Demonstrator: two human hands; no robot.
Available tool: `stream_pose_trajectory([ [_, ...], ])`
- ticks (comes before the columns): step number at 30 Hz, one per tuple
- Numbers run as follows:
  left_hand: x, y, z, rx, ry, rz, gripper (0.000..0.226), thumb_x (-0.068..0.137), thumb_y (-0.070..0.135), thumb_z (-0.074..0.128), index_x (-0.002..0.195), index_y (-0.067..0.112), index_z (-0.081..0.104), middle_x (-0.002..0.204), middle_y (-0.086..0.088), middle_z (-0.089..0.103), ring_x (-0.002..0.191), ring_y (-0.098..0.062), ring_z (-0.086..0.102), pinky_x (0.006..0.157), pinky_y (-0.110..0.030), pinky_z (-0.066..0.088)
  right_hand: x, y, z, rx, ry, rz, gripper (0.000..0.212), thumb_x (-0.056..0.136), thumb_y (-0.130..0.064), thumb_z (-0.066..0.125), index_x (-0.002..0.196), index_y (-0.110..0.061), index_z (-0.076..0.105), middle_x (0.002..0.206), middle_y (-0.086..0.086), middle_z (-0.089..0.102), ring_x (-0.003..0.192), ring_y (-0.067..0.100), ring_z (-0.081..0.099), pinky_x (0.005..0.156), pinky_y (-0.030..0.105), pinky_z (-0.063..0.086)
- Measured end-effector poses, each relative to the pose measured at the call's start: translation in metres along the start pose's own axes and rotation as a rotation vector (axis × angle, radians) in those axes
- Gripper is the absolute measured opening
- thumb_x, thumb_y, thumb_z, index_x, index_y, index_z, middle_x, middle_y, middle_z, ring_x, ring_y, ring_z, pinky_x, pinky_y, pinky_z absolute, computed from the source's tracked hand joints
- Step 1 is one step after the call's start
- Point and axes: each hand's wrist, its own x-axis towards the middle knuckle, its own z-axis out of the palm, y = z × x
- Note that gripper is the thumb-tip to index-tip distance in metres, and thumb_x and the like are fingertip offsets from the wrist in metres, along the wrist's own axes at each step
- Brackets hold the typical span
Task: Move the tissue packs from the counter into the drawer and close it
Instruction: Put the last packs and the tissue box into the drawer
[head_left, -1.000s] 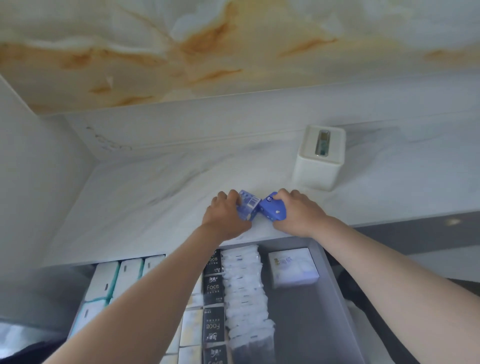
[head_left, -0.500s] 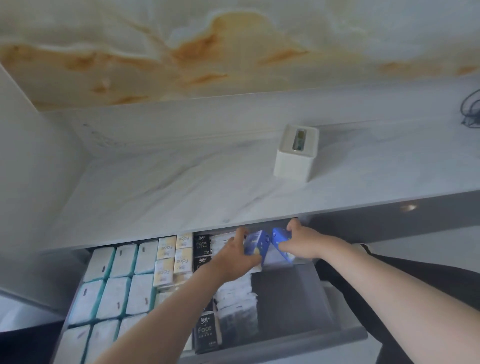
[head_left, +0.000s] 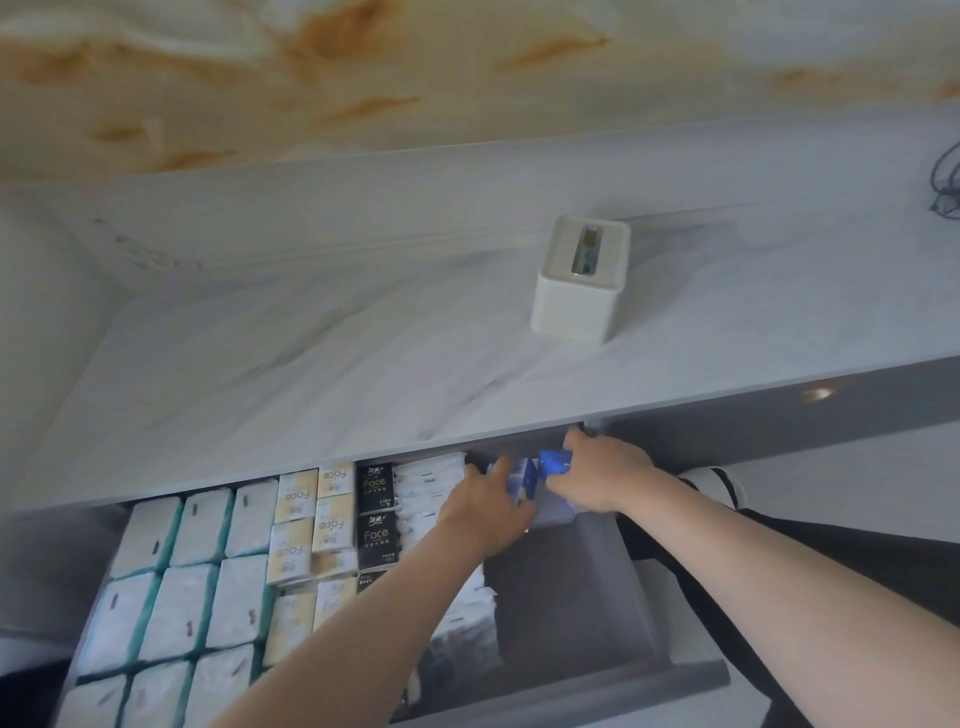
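Blue tissue packs (head_left: 540, 470) between both hands' fingers (head_left: 501, 466)

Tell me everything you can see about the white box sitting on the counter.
The white box is a squarish container with rounded corners, off-white and matte, plastic by the look of it. Its top has a narrow slot in the middle, with something greenish and tan showing through; what that is cannot be told. It stands upright on the pale marble-patterned counter, toward the right and back from the front edge, casting a soft shadow. Nothing but the counter touches it; both hands are lower down, at the open drawer.
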Motion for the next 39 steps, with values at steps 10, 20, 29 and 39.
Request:
stream_pose_trajectory([
  [10,0.022,-0.01,0.003,-0.032,0.15,-0.057,0.051,0.089,0.061,0.046,0.106,0.018,0.067,0.115,-0.005,0.057,0.101,-0.025,0.06,0.086,-0.035,0.051,0.005,-0.008,0.019,-0.052,0.199,-0.112,0.035,0.094,-0.042,0.051,0.12,-0.018,0.057,0.122,0.009,0.05,0.096,0.028,0.057,0.068,0.032,0.039],
  [20,0.03,-0.017,0.02,0.294,0.082,0.21,0.069,0.086,0.064,0.054,0.136,0.016,0.05,0.133,-0.005,0.044,0.12,-0.024,0.046,0.1,-0.034,0.042,0.009,-0.012,0.054,-0.375,0.229,-0.163,0.066,0.1,-0.061,0.027,0.145,-0.015,0.04,0.141,0.012,0.041,0.124,0.029,0.043,0.098,0.038,0.041],
  [29,0.034,-0.018,0.017,0.362,0.122,0.215,0.073,0.081,0.052,0.07,0.137,0.016,0.042,0.13,-0.005,0.044,0.112,-0.027,0.055,0.088,-0.037,0.048,0.022,0.008,0.059,-0.573,0.23,-0.36,0.081,0.084,-0.045,0.06,0.149,-0.007,0.032,0.138,0.008,0.042,0.123,0.028,0.039,0.104,0.04,0.029],
  [39,0.045,-0.027,0.013,0.353,0.133,0.264,0.039,0.08,0.029,0.07,0.115,0.016,0.059,0.121,-0.006,0.05,0.104,-0.028,0.056,0.085,-0.034,0.044,0.029,0.018,0.058,-0.58,0.329,-0.287,0.059,0.071,-0.05,0.079,0.115,-0.014,0.062,0.11,0.008,0.056,0.105,0.029,0.046,0.087,0.039,0.035],
])
